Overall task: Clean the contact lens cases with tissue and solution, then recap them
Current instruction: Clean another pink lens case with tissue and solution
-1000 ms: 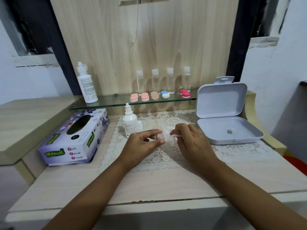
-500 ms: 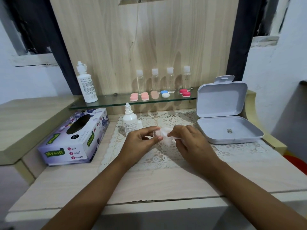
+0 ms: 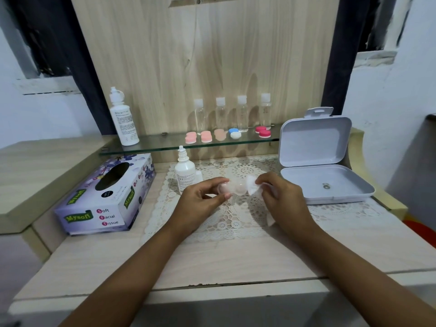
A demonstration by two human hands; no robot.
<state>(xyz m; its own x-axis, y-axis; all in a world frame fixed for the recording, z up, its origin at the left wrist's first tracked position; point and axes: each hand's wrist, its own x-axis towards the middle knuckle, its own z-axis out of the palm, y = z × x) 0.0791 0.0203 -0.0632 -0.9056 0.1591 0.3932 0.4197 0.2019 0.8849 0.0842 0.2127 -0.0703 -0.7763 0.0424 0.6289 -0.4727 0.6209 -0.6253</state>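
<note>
The left hand (image 3: 200, 201) pinches one end of the clear plastic twin-cup contact lens case (image 3: 232, 188) between thumb and fingertips, holding it above the white lace mat (image 3: 236, 223) at mid-table. At 3 o'clock of the case, the right hand (image 3: 283, 199) grips the folded white tissue (image 3: 252, 188), which was pressed to the cup half a second ago and has now drawn just clear (both cups show bare). That wipe looks finished; recapping remains.

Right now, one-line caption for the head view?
Left hand pinches a clear lens case; right hand holds a tissue just beside it.
</note>
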